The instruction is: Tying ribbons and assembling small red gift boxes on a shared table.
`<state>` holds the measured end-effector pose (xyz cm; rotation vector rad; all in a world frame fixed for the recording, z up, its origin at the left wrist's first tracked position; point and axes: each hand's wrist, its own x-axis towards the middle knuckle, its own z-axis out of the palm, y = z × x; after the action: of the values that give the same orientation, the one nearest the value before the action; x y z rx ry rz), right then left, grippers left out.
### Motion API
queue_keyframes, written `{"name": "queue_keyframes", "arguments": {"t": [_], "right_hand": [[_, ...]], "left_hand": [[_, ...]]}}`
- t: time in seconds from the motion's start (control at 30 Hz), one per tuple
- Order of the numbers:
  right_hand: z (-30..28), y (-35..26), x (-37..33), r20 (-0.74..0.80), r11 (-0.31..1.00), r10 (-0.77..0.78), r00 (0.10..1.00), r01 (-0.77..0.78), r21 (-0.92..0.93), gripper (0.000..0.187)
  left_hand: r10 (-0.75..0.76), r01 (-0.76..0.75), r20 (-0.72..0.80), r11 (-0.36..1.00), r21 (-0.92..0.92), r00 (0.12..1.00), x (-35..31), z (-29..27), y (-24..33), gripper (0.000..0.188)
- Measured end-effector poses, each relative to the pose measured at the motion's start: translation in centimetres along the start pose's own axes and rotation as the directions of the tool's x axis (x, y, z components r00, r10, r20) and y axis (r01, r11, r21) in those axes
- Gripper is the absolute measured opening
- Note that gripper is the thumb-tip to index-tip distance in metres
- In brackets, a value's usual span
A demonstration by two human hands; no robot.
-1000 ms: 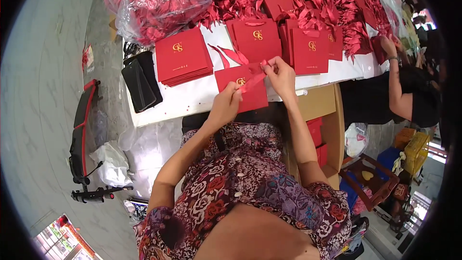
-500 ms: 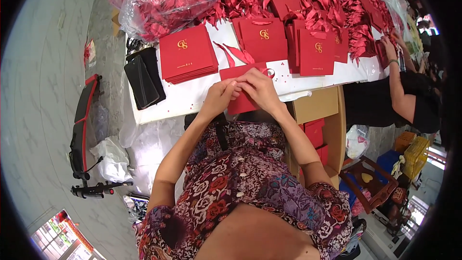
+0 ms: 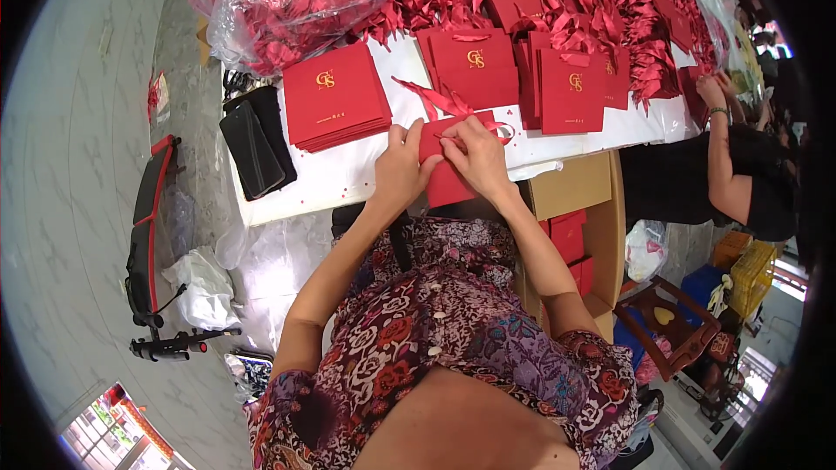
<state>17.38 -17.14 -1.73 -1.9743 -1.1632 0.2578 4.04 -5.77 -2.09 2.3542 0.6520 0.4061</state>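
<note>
At table edge, both hands' grip (image 3: 440, 157) pinches red paper bag (image 3: 446, 181).

Most of the flat red paper bag (image 3: 446, 181) is covered by the hands, left (image 3: 399, 170) and right (image 3: 475, 157). Its gold emblem is hidden. Beyond the bag, the far tabletop (image 3: 348, 176) is cut off by the top edge.

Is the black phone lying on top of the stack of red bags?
No, the black phone lies on the white table, left of and apart from the stack of red bags.
</note>
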Motion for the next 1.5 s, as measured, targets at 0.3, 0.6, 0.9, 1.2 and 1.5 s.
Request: {"name": "queue_keyframes", "arguments": {"t": [0.3,0.6,0.9,1.2,1.5], "right_hand": [[-0.2,-0.6,0.4,0.034,0.968,0.245,0.969,-0.247,0.044,0.013],[0.2,-1.8,0.2,-0.062,0.974,0.124,0.990,-0.134,-0.181,0.017],[0.3,-1.9,0.0,-0.042,0.995,0.091,0.995,-0.092,-0.026,0.015],[-4.0,-2.5,2.1,0.124,0.992,-0.021,0.992,0.036,-0.124,0.019],[-3.4,2.6,4.1,0.618,0.886,0.008,0.786,-0.292,0.360,0.018]], "left_hand": [[0.084,-0.090,-0.104,0.995,-0.054,0.991,0.8,0.5,0.4,0.026],[0.202,-0.217,-0.152,0.972,-0.087,0.967,1.5,1.2,-0.3,0.017],[0.059,-0.107,-0.146,0.932,-0.347,0.988,1.6,0.7,0.0,0.022],[0.093,-0.126,-0.134,0.956,-0.264,0.987,1.2,-0.4,0.9,0.014],[0.319,-0.341,-0.127,0.908,-0.245,0.939,0.9,-0.6,0.4,0.010]]}}
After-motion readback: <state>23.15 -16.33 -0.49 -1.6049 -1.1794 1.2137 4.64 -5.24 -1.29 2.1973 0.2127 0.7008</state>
